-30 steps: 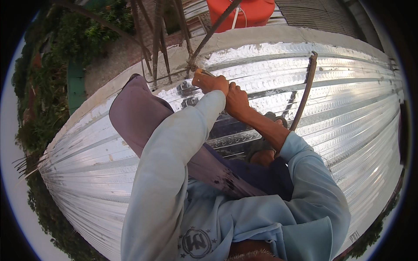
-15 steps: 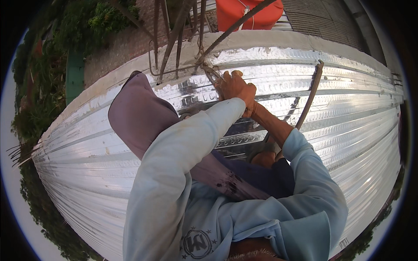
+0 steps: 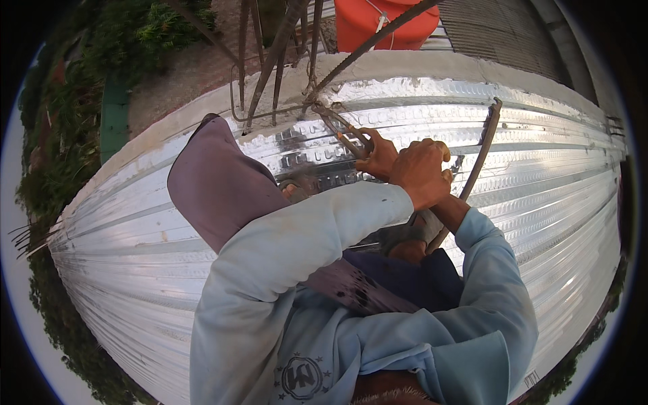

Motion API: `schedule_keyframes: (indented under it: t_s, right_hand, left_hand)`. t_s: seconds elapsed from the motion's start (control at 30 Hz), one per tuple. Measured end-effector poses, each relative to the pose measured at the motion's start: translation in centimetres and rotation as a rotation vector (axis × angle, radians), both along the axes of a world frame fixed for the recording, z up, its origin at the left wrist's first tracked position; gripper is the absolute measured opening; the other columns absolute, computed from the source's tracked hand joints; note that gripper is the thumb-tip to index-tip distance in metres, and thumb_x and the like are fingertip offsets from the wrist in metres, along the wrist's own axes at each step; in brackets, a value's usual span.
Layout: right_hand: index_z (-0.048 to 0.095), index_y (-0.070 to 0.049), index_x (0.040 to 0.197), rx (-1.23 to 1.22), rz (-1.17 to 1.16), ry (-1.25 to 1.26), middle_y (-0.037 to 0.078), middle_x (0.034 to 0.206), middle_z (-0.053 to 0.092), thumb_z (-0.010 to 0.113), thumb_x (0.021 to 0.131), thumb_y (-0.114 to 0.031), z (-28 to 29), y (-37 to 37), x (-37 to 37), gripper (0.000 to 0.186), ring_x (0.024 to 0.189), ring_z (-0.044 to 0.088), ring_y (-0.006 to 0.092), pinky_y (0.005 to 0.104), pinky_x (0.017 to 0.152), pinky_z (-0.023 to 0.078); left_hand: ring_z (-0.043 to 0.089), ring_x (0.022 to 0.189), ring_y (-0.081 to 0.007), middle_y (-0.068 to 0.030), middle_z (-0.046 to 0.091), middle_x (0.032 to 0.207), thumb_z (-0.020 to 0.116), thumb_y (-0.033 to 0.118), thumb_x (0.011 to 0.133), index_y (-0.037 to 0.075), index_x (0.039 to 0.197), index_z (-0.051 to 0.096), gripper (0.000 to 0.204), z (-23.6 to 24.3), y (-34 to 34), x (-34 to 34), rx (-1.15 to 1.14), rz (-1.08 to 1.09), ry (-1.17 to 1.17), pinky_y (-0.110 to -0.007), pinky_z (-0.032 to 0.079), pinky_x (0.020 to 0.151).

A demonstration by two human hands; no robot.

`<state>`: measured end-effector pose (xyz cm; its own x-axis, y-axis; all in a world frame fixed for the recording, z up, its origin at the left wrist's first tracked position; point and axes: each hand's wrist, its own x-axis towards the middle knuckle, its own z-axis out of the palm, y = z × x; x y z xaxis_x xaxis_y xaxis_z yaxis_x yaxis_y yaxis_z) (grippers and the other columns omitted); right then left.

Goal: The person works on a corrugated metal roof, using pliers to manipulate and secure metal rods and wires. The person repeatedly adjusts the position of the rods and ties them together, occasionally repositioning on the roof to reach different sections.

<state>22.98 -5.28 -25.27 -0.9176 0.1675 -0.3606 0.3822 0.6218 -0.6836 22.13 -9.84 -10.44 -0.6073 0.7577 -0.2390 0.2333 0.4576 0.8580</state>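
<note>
My right hand [image 3: 378, 156] is closed on a pair of metal pliers [image 3: 344, 135] whose jaws are at the junction of steel bars [image 3: 312, 101] on the concrete edge. My left hand [image 3: 420, 172] crosses over my right forearm with its fingers curled; what they hold, if anything, I cannot make out. My bent leg in mauve-grey trousers [image 3: 216, 175] lies to the left, and a sandalled foot [image 3: 415, 239] shows under my hands. Ribbed silvery metal sheeting [image 3: 135, 256] is beneath me.
A bent steel bar [image 3: 489, 118] lies on the sheeting at right. Upright rebars [image 3: 273, 47] rise from the concrete ledge [image 3: 432, 62]. Beyond it are a red tank [image 3: 368, 27], corrugated roofing [image 3: 499, 37], a green panel [image 3: 115, 118], trees [image 3: 152, 34] and a drop to paving.
My left hand has swung right and down from the pliers to over my right forearm. My right hand stays at the pliers, whose handles now show more.
</note>
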Motion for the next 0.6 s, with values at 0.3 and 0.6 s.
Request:
schedule_keyframes:
  t_s: [0.3, 0.6]
  right_hand:
    - [0.063, 0.001, 0.131, 0.002, -0.043, 0.322, 0.018, 0.101, 0.07, 0.072, 0.079, -0.018, -3.0, 2.4, 0.6, 0.056, 0.093, 0.067, 0.031, 0.0443, 0.081, 0.053]
    - [0.067, 0.003, 0.105, -0.973, -0.142, -0.349, 0.013, 0.083, 0.07, 0.057, 0.086, -0.012, 1.2, 4.8, 0.3, 0.026, 0.071, 0.069, 0.0203, 0.0332, 0.063, 0.056]
  left_hand:
    - [0.069, 0.092, -0.0394, -0.0207, 0.071, 0.099, 0.07, 0.019, 0.084, -0.002, 0.107, 0.068, 0.031, 6.1, -3.6, -0.9, 0.218, -0.18, 0.07, -0.048, 0.051, 0.086]
    - [0.066, 0.105, -0.0381, -0.0176, 0.067, 0.114, 0.071, 0.025, 0.09, 0.001, 0.117, 0.065, 0.036, 10.0, -12.2, -2.1, 0.088, -0.328, 0.181, -0.049, 0.054, 0.084]
